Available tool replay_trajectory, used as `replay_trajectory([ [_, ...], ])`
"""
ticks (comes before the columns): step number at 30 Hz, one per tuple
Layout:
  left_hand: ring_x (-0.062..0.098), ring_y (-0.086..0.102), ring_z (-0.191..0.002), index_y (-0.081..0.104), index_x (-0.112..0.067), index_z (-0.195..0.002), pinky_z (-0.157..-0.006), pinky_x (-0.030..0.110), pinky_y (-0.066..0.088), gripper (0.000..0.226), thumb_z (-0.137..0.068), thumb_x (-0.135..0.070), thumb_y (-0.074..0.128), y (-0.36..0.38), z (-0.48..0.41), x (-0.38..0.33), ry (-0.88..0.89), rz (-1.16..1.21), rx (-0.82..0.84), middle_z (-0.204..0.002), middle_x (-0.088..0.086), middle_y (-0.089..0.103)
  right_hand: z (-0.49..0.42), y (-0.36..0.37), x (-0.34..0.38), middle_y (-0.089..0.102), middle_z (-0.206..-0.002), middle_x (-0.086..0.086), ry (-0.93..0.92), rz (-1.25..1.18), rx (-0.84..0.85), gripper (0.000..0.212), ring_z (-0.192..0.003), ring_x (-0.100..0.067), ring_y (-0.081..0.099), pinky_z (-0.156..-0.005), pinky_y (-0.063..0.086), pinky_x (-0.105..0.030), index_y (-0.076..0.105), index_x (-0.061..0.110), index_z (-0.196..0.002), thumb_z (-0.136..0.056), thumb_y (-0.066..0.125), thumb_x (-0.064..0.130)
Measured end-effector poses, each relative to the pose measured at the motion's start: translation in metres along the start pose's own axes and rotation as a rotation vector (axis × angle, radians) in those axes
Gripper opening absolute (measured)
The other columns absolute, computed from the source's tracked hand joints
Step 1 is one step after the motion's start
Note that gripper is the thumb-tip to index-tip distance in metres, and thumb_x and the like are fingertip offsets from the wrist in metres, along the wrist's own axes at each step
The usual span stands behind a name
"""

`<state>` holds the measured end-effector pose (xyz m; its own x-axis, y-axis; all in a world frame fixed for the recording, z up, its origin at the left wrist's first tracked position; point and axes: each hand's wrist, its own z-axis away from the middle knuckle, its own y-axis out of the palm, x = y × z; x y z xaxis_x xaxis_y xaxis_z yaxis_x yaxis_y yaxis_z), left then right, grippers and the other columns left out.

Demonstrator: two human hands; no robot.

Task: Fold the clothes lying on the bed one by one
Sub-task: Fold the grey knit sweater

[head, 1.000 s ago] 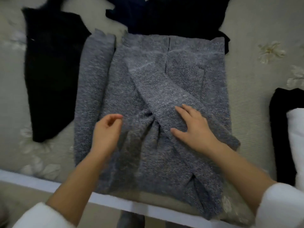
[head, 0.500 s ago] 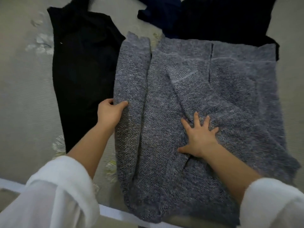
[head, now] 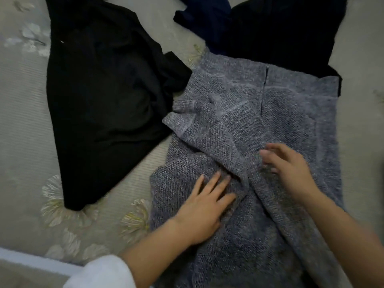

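Change: the left hand [head: 204, 206], which gripped the side edge of the grey sweater [head: 280, 125] a moment ago, now lies on top of it, and a sleeve is folded inward.
Left hand: fingers straight and spread, pressing flat on the sweater.
Right hand [head: 291, 173]: just beside the left one, blurred; fingers loosely stretched, grasping nothing.
Grey sweater: on the bed [head: 25, 121], by its near edge.
Black garment [head: 104, 90]: flat, just left of the sweater.
Dark clothes [head: 270, 28]: farthest, at the sweater's top edge.
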<state>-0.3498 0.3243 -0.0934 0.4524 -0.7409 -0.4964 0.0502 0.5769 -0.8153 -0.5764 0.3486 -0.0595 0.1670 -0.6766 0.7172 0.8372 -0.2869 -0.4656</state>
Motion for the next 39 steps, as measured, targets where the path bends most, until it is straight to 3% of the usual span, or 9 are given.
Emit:
replay_trajectory([
  [5,0.024,-0.021,-0.145,0.01,-0.026,-0.15,-0.117,0.045,-0.007,0.081,-0.082,-0.034,0.054,0.009,0.022,0.011,-0.076,-0.056,0.041,-0.159,0.007,-0.016,-0.007,0.055,0.04,0.03,-0.15,0.003,-0.423,0.612,-0.001,0.083,-0.138,-0.017,0.025,-0.112,0.023,-0.048,0.033,0.028,-0.144,-0.076,0.059,0.068],
  [10,0.025,0.055,-0.103,0.026,-0.028,-0.145,-0.088,0.042,0.039,0.085,-0.069,-0.033,0.063,-0.002,0.039,0.013,-0.241,-0.1,0.091,-0.113,0.004,0.049,-0.022,0.097,0.059,0.004,-0.159,-0.005,-0.539,1.07,0.08,0.082,-0.142,-0.03,0.016,-0.109,0.026,-0.052,0.014,0.027,-0.151,-0.086,0.063,0.035],
  [13,0.021,0.06,-0.095,-0.001,-0.036,-0.149,-0.084,0.034,0.043,0.082,-0.086,-0.028,0.051,-0.007,0.046,0.011,-0.244,-0.018,-0.015,-0.108,-0.002,0.052,-0.032,0.077,0.073,0.056,-0.13,-0.005,-0.526,0.688,-0.035,0.035,-0.105,-0.02,0.056,-0.081,0.046,-0.026,0.056,0.017,-0.128,-0.094,0.046,0.015],
  [16,0.007,0.059,-0.057,0.026,-0.033,-0.147,-0.053,0.02,0.047,0.091,-0.065,-0.034,0.067,-0.013,0.055,0.006,-0.176,0.041,-0.022,-0.073,-0.013,0.057,-0.051,0.028,0.079,0.067,-0.088,0.005,-0.288,-0.073,-0.292,0.025,-0.081,-0.004,0.058,-0.066,0.044,-0.01,0.068,0.01,-0.107,-0.091,0.049,0.015],
  [19,0.013,0.062,-0.075,0.002,-0.042,-0.149,-0.065,0.024,0.049,0.086,-0.081,-0.032,0.054,-0.018,0.054,-0.003,-0.131,0.18,-0.056,-0.088,-0.009,0.061,-0.073,-0.026,0.054,0.071,-0.105,-0.011,-0.007,-0.76,-0.297,0.038,-0.098,-0.026,0.068,-0.082,0.058,-0.036,0.065,0.007,-0.116,-0.084,0.058,0.027],
  [26,0.031,0.057,-0.098,-0.011,-0.037,-0.149,-0.089,0.041,0.045,0.077,-0.094,-0.023,0.041,-0.004,0.031,-0.022,-0.05,0.086,0.254,-0.118,0.009,0.055,-0.07,-0.047,-0.034,0.07,-0.112,-0.008,0.415,-0.696,-0.217,0.038,-0.091,-0.022,0.071,-0.061,0.058,-0.031,0.057,0.01,-0.126,-0.089,0.062,0.019],
  [33,0.024,0.056,-0.097,-0.01,-0.038,-0.15,-0.084,0.034,0.044,0.075,-0.094,-0.031,0.04,-0.005,0.027,-0.02,0.051,0.052,0.195,-0.114,0.001,0.055,-0.064,-0.071,-0.016,0.064,-0.118,-0.011,0.009,-0.791,-0.488,0.047,-0.101,-0.029,0.065,-0.088,0.055,-0.044,0.055,0.013,-0.117,-0.078,0.052,-0.012],
  [36,0.019,0.051,-0.106,0.013,-0.034,-0.151,-0.091,0.035,0.041,0.061,-0.096,-0.049,0.034,0.002,0.028,-0.021,0.045,0.038,0.165,-0.113,-0.002,0.052,-0.053,-0.069,-0.035,0.061,-0.122,-0.008,0.124,-0.381,-0.5,0.046,-0.113,-0.029,0.06,-0.097,0.05,-0.045,0.054,0.017,-0.117,-0.074,0.067,0.006],
  [39,0.024,0.037,-0.129,0.026,-0.03,-0.149,-0.105,0.045,0.037,0.06,-0.094,-0.055,0.031,0.021,0.033,-0.017,-0.063,-0.05,-0.07,-0.139,0.005,0.042,-0.034,-0.062,-0.051,0.035,-0.149,-0.011,0.018,0.327,-0.474,0.089,-0.137,-0.03,0.034,-0.113,0.029,-0.05,0.028,0.018,-0.146,-0.072,0.069,0.043],
])
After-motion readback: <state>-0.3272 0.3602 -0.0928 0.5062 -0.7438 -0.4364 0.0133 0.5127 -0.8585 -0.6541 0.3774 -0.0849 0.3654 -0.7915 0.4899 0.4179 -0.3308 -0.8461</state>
